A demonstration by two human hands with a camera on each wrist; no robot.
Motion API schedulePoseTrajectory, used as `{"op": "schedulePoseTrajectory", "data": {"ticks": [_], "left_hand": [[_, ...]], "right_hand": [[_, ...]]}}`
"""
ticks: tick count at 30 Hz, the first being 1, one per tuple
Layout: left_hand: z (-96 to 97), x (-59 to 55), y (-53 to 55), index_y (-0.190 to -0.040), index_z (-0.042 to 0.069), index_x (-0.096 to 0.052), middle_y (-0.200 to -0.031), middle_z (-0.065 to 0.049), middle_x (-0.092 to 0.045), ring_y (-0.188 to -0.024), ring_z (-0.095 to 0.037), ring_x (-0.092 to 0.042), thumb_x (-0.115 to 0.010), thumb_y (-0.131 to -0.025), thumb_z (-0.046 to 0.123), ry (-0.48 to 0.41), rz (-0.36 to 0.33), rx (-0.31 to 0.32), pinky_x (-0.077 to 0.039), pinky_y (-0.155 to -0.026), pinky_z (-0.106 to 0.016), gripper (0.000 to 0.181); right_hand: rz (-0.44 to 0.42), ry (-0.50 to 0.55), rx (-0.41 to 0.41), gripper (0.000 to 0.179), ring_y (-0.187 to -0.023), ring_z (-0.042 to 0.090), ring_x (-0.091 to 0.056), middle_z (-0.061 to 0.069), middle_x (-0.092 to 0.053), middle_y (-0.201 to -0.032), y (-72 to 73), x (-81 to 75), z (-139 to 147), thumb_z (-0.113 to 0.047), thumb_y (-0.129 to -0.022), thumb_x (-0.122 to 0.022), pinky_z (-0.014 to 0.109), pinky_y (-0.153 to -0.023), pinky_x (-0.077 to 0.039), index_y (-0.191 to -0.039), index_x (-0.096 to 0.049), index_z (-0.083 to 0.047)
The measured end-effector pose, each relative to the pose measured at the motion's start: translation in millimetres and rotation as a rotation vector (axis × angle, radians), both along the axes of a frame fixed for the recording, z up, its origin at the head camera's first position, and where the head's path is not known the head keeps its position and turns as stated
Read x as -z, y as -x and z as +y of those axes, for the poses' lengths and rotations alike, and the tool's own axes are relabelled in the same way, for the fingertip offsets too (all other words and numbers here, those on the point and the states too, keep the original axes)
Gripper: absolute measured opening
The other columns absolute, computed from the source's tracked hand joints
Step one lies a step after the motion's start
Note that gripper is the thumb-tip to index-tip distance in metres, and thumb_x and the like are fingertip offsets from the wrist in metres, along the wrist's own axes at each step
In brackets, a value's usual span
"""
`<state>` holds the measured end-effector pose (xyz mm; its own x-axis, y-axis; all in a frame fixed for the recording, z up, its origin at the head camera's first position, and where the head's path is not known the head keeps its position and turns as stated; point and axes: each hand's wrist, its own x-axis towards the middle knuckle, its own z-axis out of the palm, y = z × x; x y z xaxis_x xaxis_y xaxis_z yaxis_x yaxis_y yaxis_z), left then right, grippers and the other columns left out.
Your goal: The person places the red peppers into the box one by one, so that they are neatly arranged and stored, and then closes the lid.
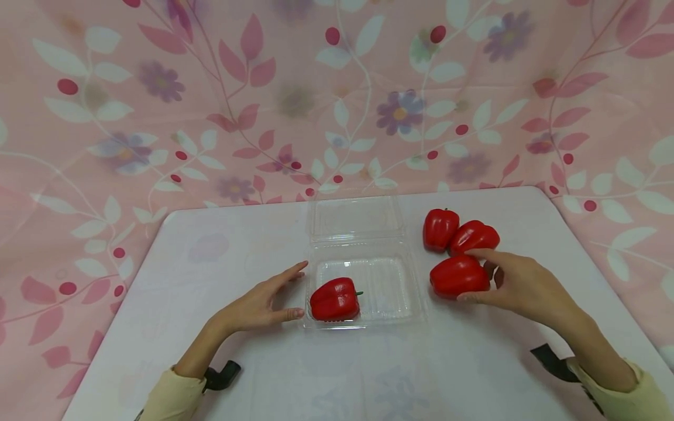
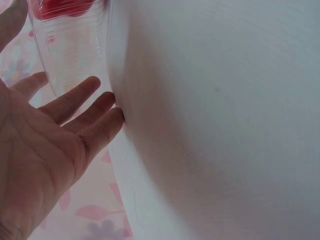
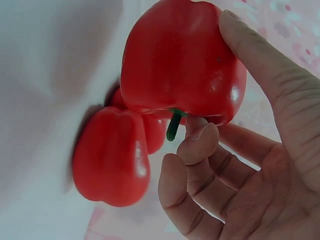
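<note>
My right hand (image 1: 518, 286) holds a red bell pepper (image 1: 459, 276) between thumb and fingers, to the right of the clear plastic container (image 1: 389, 313). In the right wrist view, this pepper (image 3: 182, 60) shows its green stem (image 3: 173, 125) near my curled fingers. Another red bell pepper (image 1: 335, 299) lies on its side in the left part of the container's base. My left hand (image 1: 258, 304) is beside the container's left edge, thumb and fingers spread, nothing in its grasp. The left wrist view shows its fingertips (image 2: 117, 114) low by the white tabletop.
Two more red bell peppers, one upright (image 1: 440, 230) and one tilted (image 1: 475, 236), sit together just behind the held one. The container's hinged lid (image 1: 355, 217) lies folded back toward the far table edge. A floral pink cloth (image 1: 295, 105) hangs behind the white table (image 1: 253, 245).
</note>
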<state>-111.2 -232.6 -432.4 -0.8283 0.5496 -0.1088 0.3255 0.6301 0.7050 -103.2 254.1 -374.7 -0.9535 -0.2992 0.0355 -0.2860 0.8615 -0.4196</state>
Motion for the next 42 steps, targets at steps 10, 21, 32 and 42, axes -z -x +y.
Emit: {"op": "schedulePoseTrajectory", "data": {"ticks": [10,21,32,42], "left_hand": [[-0.4,-0.7,0.2,-0.158,0.028,-0.023,-0.152,-0.004,-0.042,-0.137,-0.025,-0.04,-0.073,-0.083,0.051,-0.006,0.003,0.009,-0.04,-0.103,-0.058,0.093],[0.3,-2.4,-0.5,-0.156,0.038,-0.022,-0.152,-0.004,-0.042,-0.137,-0.026,-0.039,-0.074,-0.083,0.05,-0.009,0.002,0.001,-0.04,-0.103,-0.058,0.09],[0.8,-2.2,0.8,-0.158,0.027,-0.024,-0.152,-0.005,-0.042,-0.137,-0.026,-0.039,-0.074,-0.083,0.05,-0.008,0.004,0.008,-0.041,-0.102,-0.058,0.092],[0.3,-1.9,0.4,-0.157,0.027,-0.025,-0.151,-0.005,-0.042,-0.137,-0.027,-0.04,-0.074,-0.083,0.05,-0.016,0.005,0.007,-0.041,-0.102,-0.058,0.092]], "right_hand": [[0.046,0.036,0.016,0.087,-0.072,0.019,-0.054,-0.001,-0.06,-0.082,-1.6,-11.4,-1.3,-0.059,-0.065,-0.085,0.026,-0.05,-0.046,-0.13,-0.061,-0.007],[0.104,0.105,0.004,0.084,-0.073,0.017,-0.055,-0.003,-0.06,-0.082,-0.8,-18.0,-11.9,-0.06,-0.065,-0.085,0.025,-0.051,-0.047,-0.129,-0.062,-0.011],[0.128,0.166,-0.021,0.078,-0.072,0.018,-0.053,-0.002,-0.058,-0.08,3.7,-22.9,-31.1,-0.05,-0.064,-0.09,0.026,-0.053,-0.05,-0.127,-0.063,-0.012],[0.105,0.158,-0.04,0.081,-0.072,0.017,-0.053,-0.002,-0.058,-0.078,4.9,-19.6,-51.5,-0.054,-0.065,-0.088,0.028,-0.055,-0.049,-0.129,-0.063,-0.011]]}}
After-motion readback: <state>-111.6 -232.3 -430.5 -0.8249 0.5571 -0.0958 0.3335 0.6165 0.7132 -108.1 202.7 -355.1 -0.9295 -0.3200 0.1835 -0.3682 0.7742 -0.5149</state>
